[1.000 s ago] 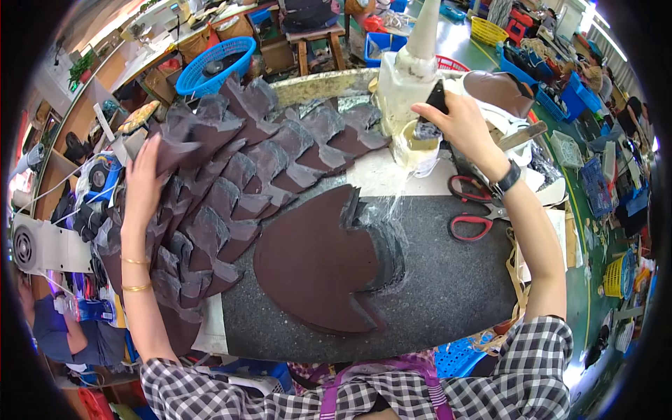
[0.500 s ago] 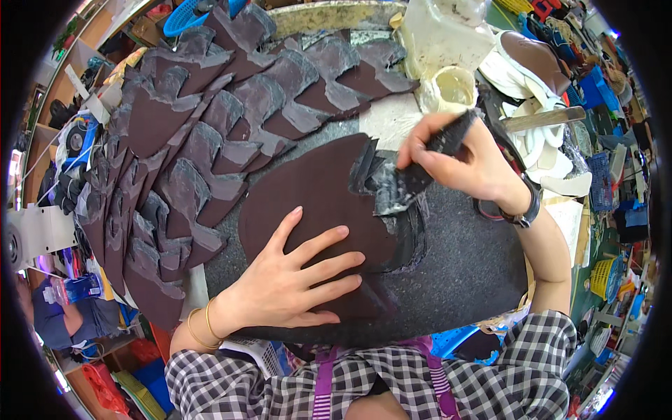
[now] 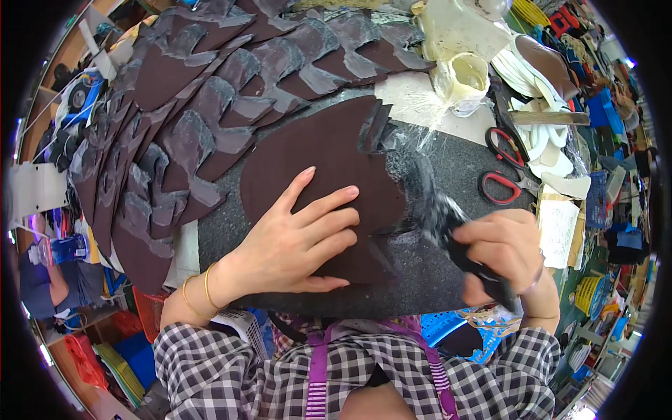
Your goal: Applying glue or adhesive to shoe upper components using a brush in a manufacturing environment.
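My left hand (image 3: 283, 241) lies flat with its fingers spread on a dark brown, curved sheet piece (image 3: 318, 150), holding it against a speckled dark work board (image 3: 455, 164). My right hand (image 3: 500, 248) is closed around a dark brush (image 3: 442, 222) smeared with whitish glue. The brush tip touches down just right of the brown piece's notched edge, where layered edges look wet and coated. Overlapping brown pieces (image 3: 168, 80) with grey, glue-coated edges fan out over the far left.
A glue-crusted translucent container (image 3: 465, 77) stands at the far right of the board. Red-and-black scissors (image 3: 500, 185) lie nearer, beside a wooden stick (image 3: 549, 118) and white strap-like pieces (image 3: 528, 66). A blue basket (image 3: 455, 332) sits below the near edge.
My right hand has swung the brush toward me and to the right, from the upper notch to the lower edge. The scissors are now uncovered. My left hand stays on the piece.
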### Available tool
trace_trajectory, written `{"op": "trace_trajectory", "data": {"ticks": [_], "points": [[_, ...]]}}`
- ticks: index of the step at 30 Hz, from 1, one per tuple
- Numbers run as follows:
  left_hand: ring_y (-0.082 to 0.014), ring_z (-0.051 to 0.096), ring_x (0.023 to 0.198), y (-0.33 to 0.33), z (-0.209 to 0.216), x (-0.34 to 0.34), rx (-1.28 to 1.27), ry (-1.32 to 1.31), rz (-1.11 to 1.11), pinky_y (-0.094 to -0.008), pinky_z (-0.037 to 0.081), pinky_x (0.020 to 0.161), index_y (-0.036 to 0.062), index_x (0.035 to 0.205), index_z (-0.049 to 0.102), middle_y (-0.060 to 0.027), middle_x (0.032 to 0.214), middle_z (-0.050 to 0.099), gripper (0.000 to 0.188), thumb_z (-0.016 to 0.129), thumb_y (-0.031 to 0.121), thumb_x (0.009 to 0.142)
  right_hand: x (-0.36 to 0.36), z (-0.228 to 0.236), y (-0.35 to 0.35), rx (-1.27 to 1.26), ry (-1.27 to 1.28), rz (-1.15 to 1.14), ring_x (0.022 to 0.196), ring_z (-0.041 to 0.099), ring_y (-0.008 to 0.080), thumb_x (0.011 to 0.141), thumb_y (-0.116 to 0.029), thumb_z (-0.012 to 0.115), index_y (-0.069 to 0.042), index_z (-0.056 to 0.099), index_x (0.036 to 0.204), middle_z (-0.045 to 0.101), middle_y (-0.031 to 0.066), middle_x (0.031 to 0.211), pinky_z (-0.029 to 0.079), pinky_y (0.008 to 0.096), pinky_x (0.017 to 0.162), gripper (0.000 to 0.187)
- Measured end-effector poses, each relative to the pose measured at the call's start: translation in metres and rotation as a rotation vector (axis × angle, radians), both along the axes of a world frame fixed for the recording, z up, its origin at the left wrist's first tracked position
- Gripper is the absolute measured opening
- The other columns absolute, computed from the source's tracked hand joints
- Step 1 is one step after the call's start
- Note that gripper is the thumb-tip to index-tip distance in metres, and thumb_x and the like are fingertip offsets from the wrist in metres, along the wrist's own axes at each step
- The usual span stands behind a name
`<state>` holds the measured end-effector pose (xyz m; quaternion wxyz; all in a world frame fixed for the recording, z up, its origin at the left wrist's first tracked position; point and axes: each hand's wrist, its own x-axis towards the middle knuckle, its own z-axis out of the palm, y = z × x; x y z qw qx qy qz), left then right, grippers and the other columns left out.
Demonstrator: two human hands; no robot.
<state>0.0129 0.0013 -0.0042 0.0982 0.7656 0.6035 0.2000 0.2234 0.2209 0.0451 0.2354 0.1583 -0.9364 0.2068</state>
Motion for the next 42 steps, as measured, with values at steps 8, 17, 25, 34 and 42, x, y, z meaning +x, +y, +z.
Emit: {"op": "trace_trajectory", "data": {"ticks": [8,17,25,34,42], "points": [[-0.0303,0.050,0.125,0.000,-0.003,-0.002,0.129,-0.080,0.010,-0.0616,0.026,0.108,0.0085,0.090,0.053,-0.0073,0.106,0.056,0.049,0.082,0.040,0.065,-0.036,-0.016,-0.028,-0.429,-0.297,0.166,0.069,0.067,0.0215,0.067,-0.013,0.073,-0.007,0.056,0.079,0.066,0.0097,0.083,0.052,0.0264,0.056,0.022],[-0.0246,0.057,0.108,-0.003,-0.008,-0.002,0.189,-0.070,0.025,-0.0612,0.032,0.106,0.0065,0.086,0.059,-0.0061,0.100,0.057,0.048,0.080,0.044,0.065,-0.049,-0.009,-0.007,-0.510,-0.277,0.049,0.079,0.068,0.0281,0.068,-0.003,0.066,-0.001,0.058,0.089,0.067,0.0156,0.093,0.054,0.0320,0.073,0.023],[-0.0230,0.058,0.106,-0.002,-0.009,0.000,0.194,-0.068,0.023,-0.0640,0.033,0.104,0.0071,0.085,0.060,-0.0048,0.097,0.058,0.048,0.080,0.046,0.066,-0.134,-0.022,0.031,-0.541,-0.220,-0.164,0.091,0.062,0.0169,0.082,-0.003,0.056,0.001,0.057,0.089,0.068,0.0114,0.096,0.048,0.0304,0.084,0.009],[-0.0227,0.058,0.107,-0.004,-0.006,0.001,0.164,-0.101,0.059,-0.0646,0.034,0.103,0.0069,0.085,0.061,-0.0043,0.096,0.058,0.049,0.080,0.047,0.065,-0.117,0.024,0.009,-0.464,-0.119,-0.149,0.080,0.063,0.0165,0.082,-0.005,0.062,0.001,0.059,0.084,0.066,0.0118,0.088,0.050,0.0297,0.074,0.007],[-0.0236,0.058,0.108,-0.001,-0.007,0.002,0.180,-0.078,0.060,-0.0617,0.033,0.105,0.0082,0.087,0.062,-0.0041,0.097,0.059,0.048,0.081,0.046,0.064,-0.086,0.011,0.015,-0.681,-0.643,-0.250,0.090,0.061,0.0163,0.078,0.000,0.052,0.002,0.054,0.087,0.066,0.0121,0.093,0.048,0.0313,0.083,0.009]]}}
